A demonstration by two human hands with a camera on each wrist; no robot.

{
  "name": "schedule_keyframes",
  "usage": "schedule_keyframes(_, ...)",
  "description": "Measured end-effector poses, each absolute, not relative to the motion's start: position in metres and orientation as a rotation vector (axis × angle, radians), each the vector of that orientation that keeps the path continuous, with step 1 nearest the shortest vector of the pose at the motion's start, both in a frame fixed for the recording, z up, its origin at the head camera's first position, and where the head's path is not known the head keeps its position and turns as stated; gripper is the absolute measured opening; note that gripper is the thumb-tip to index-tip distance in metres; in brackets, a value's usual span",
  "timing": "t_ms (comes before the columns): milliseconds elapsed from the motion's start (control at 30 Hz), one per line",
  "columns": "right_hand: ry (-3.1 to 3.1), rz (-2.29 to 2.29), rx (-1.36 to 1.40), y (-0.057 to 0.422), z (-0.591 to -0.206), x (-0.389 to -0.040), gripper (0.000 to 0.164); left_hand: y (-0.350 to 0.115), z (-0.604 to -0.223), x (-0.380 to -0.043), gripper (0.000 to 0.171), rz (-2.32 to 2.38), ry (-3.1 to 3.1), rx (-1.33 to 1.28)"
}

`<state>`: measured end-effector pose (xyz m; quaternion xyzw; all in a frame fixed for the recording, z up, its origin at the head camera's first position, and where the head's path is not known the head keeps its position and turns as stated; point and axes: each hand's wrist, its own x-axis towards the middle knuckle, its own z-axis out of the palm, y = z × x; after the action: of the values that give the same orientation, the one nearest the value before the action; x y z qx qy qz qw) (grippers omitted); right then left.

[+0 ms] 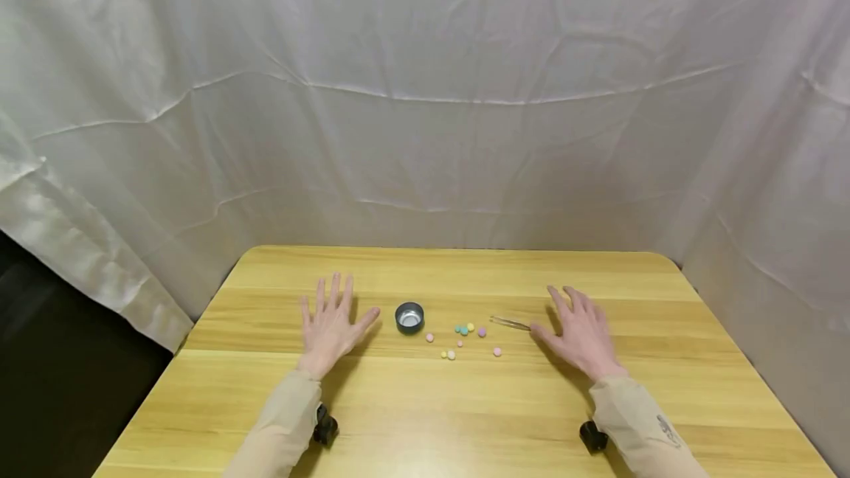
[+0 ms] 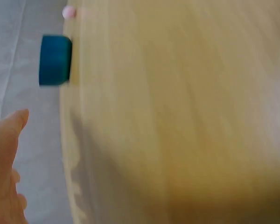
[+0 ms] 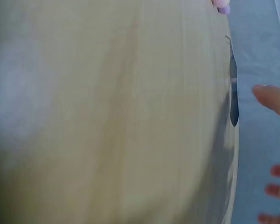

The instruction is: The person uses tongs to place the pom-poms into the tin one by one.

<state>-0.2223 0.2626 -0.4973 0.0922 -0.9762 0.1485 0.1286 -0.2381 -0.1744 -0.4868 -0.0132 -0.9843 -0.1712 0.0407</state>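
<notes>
Hovering the left hand (image 1: 330, 332) above the bench (image 1: 451, 404) with fingers straight and spread, just left of the dark bowl (image 1: 409, 329). Hovering the right hand (image 1: 582, 334) on the other side, with thumb pointing at the tweezers (image 1: 510, 323): seeming close to contact in the head view, but showing a gap in the right wrist view. Gripping nothing with either, and holding the two hands well apart, with bowl, beads (image 1: 464, 330) and tweezers lying between. Counting nine beads in the head view, all lying loose on the bench to the right of the bowl. Seeing one pink bead (image 1: 429, 338) lying just beside the bowl, a purple bead (image 1: 482, 332) lying near the tip of the tweezers, and others grouping close together in between, too small for telling whether touching. Seeing no bead inside the bowl and none between the tweezer tips. Judging from this layout, looking at work probably not yet begun: counting as ready only the upright bowl, the scattered beads and the tweezers, all lying within easy reach. Counting as not yet done any grip on the tweezers, any lifting of a bead and any filling of the bowl; leaving, by this reckoning, practically all handling to come.
</notes>
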Motion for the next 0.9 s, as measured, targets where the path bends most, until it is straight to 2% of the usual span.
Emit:
schedule_keyframes(200,-2.751,0.600,0.489,0.249,-0.498,-0.231,0.070,-0.151,-0.482,-0.240,0.096,-0.670,-3.015,-0.234)
schedule_keyframes(433,-2.826,0.775,0.540,0.237,-0.501,-0.240,0.049,-0.136,-0.489,-0.244,0.096,-1.069,-2.946,-0.484)
schedule_keyframes(600,-2.852,0.845,0.524,0.236,-0.506,-0.245,0.034,-0.132,-0.497,-0.248,0.092,-1.351,-2.852,-0.531)
schedule_keyframes(900,-2.852,0.892,0.507,0.235,-0.510,-0.252,0.024,-0.127,-0.505,-0.255,0.076,-1.538,-2.727,-0.606)
